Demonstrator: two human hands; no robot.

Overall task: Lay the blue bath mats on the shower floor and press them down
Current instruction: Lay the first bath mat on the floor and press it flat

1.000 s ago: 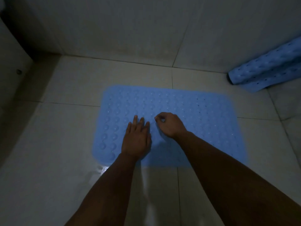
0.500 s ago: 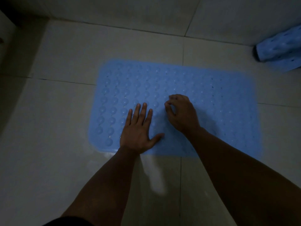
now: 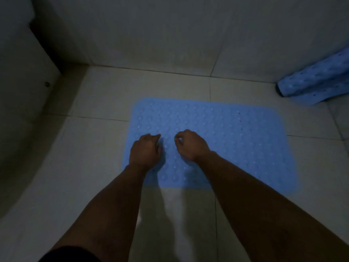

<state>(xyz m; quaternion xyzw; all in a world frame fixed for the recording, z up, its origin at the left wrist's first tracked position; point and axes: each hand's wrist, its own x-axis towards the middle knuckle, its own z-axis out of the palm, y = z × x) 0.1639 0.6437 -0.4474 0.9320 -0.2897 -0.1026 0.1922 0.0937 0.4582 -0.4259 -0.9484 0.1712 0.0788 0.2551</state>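
Flat mat (image 3: 236, 140) mid floor (image 3: 94, 167); rolled mat (image 3: 317, 82) far right by wall. Left hand (image 3: 145, 150) and right hand (image 3: 190, 145) on mat's left part, fingers curled, gripping nothing. Press knuckles firmly, work outward to the edges so suckers seat

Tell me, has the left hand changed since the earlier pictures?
Yes. The left hand had flat fingers on the flat blue bath mat; now they are curled, nearer its left edge.
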